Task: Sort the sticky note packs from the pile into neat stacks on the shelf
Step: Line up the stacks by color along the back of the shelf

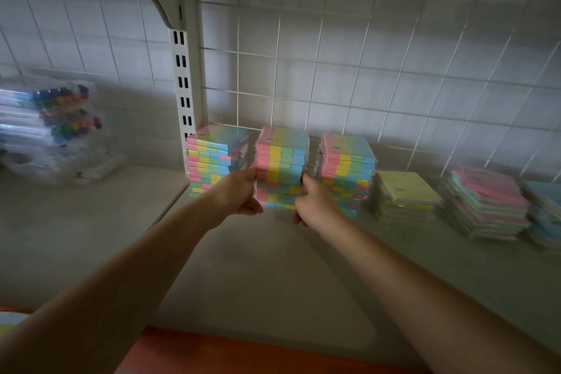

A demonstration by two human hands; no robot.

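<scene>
- Bag of coloured markers (pixel 57 118) at far left smears into blur, contents past telling.
- Blue stack (pixel 545 212) runs off the right edge.
- Left hand (pixel 239 194) and right hand (pixel 312 203) mask the middle stack (pixel 280 167) at its lower sides; fingertips out of sight behind it.

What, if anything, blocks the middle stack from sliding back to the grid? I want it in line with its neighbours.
Nothing visible does. The left hand and right hand hold the middle stack by its sides; the left stack and right stack stand beside it, not behind.
</scene>
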